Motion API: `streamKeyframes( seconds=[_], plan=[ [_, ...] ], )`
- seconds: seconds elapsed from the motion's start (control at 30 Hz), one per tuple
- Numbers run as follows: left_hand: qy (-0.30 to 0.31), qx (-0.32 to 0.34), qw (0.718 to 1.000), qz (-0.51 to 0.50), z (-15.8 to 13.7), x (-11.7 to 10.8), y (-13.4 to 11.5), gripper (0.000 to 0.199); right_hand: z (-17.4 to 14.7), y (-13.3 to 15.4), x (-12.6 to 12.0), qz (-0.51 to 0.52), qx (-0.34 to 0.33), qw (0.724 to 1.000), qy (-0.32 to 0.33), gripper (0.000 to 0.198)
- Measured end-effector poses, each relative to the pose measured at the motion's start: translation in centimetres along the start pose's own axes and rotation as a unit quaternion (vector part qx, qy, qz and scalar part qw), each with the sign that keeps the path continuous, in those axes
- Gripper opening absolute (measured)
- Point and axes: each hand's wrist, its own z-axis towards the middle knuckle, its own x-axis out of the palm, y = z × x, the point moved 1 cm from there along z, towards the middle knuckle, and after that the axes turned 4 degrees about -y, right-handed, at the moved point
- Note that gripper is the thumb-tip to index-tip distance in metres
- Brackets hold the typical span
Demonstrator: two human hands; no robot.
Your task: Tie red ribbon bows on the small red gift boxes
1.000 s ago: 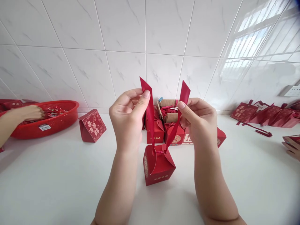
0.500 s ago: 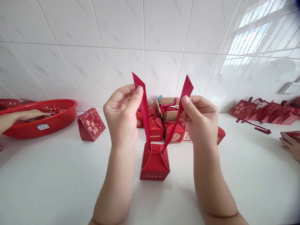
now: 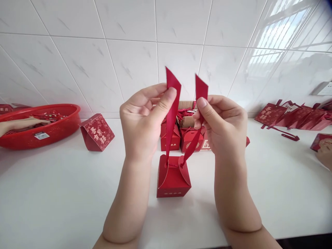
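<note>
A small red gift box (image 3: 174,178) stands upright on the white table, its curved flaps folded together at the top. A red ribbon (image 3: 169,133) runs through the holes in its flaps, and both ends rise from it. My left hand (image 3: 145,117) pinches one end between thumb and fingers, with the slanted tip sticking out above. The other end is pinched in my right hand (image 3: 224,119), at about the same height. The left length is fairly straight; the right one curves a little.
Behind my hands stand several finished red boxes (image 3: 170,138) and an open cardboard box (image 3: 187,121) of ribbons. At left are a red plastic basket (image 3: 74,119) with another person's hand (image 3: 31,122) in it, and a tent-shaped red box (image 3: 98,133). Flat red bags (image 3: 298,116) and another hand (image 3: 325,155) are at right.
My hands have come closer together, the left one moving right with its ribbon end. The right ribbon length has slackened into a curve. At far right, the other person's red box shows more.
</note>
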Motion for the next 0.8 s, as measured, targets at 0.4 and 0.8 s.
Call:
streamKeyframes(
  seconds=[0.4,0.8],
  plan=[
    [0.049,-0.065,0.996,0.042,-0.7,1.0,-0.7,0.043,-0.2,0.3,0.1,0.083,0.106,0.966,0.22,0.024],
    [0.106,0.101,0.984,0.099,0.3,-0.3,1.8,0.012,0.4,-0.9,0.8,0.114,0.188,0.955,0.197,0.026]
  ],
)
